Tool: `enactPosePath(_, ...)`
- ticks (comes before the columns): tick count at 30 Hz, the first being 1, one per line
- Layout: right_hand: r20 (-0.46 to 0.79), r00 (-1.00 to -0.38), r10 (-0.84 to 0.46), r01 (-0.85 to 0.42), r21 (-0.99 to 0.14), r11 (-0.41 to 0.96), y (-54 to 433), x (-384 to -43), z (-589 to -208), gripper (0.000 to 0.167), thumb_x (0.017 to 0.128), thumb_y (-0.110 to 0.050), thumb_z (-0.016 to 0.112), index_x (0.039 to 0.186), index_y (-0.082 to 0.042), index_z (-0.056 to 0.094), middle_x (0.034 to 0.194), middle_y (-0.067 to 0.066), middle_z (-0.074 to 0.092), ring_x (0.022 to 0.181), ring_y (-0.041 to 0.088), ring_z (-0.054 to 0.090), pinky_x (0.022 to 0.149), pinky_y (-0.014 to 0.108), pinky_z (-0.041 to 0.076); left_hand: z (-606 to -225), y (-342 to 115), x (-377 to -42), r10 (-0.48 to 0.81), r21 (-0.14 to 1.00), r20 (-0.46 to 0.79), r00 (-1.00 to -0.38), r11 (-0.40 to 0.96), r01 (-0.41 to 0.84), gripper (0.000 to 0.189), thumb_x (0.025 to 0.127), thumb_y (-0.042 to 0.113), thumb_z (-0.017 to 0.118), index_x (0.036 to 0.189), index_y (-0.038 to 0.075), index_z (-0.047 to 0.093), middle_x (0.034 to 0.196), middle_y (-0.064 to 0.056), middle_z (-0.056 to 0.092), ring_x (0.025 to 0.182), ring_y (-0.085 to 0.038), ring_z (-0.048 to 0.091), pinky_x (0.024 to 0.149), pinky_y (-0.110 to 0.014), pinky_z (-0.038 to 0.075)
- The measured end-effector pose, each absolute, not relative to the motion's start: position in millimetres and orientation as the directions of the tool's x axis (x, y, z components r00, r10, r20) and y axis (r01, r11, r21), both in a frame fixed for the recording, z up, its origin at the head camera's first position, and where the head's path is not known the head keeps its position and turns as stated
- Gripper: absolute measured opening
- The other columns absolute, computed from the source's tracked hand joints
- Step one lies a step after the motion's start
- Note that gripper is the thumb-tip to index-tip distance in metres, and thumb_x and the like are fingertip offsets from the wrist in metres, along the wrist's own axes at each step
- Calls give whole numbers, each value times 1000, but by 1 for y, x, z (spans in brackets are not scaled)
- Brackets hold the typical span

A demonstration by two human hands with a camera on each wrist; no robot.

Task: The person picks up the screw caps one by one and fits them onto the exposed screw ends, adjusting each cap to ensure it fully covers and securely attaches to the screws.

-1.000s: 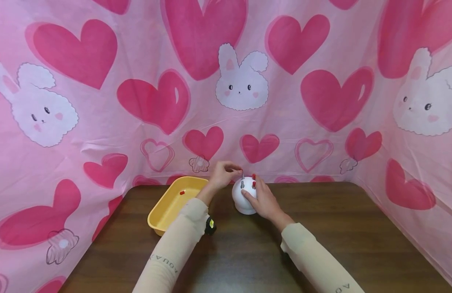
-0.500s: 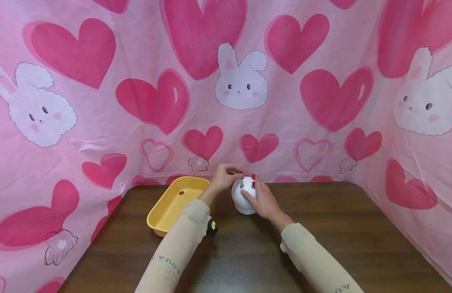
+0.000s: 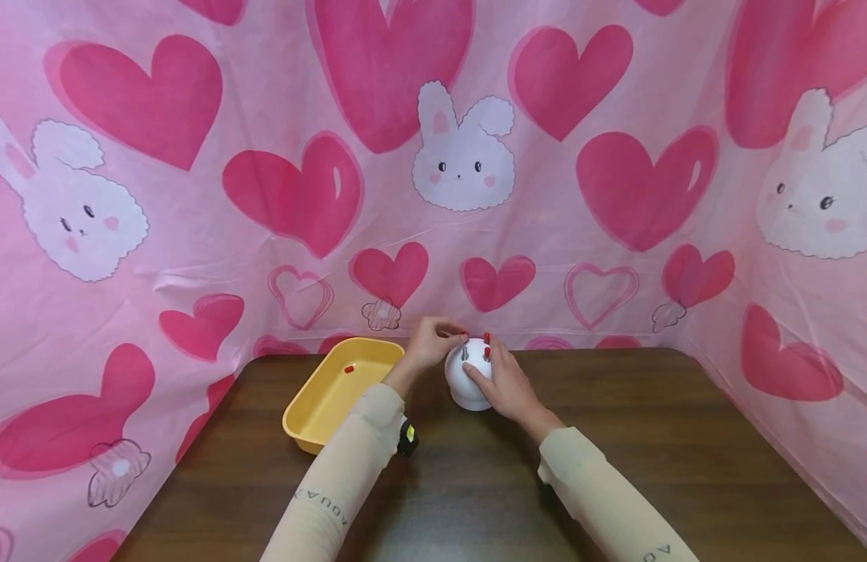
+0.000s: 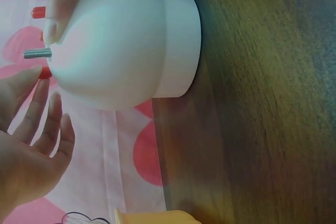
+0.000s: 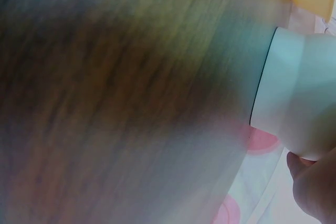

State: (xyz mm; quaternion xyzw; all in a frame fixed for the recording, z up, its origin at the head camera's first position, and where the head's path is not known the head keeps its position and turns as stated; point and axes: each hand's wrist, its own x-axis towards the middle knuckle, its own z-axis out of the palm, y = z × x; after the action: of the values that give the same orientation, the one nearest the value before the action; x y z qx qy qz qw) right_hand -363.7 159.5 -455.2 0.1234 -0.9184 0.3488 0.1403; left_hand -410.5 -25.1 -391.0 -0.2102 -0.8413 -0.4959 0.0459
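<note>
A white rounded body on a cylindrical base stands upright on the table, with threaded metal studs on its top. My left hand pinches a small red cap between thumb and forefinger, low against the dome; the stud under that cap is hidden. Beside it, one bare stud sticks out. My right hand grips the white body from the right, its thumb on the front near the top. More red caps sit on studs close to the right fingers.
A yellow tray stands on the left, with one loose red cap inside. The brown wooden table meets a pink heart-patterned cloth at the back and sides.
The left hand has lowered the red cap from a stud's tip down toward the dome, so that stud no longer shows. The right hand keeps its hold on the white body.
</note>
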Motion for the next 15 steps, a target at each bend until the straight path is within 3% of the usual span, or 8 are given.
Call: enactPosePath(15,393,-910,-135,-362,-589,723,160,-366,-459,86,98,-49,64,156,1,25,146,21,45,129,39,50,109,59,43,-391,-36,-410,364,745,319,-875,475,469,16,97,14,71,109,5,76,105,-10,74,95,-27,68,79,-35,61)
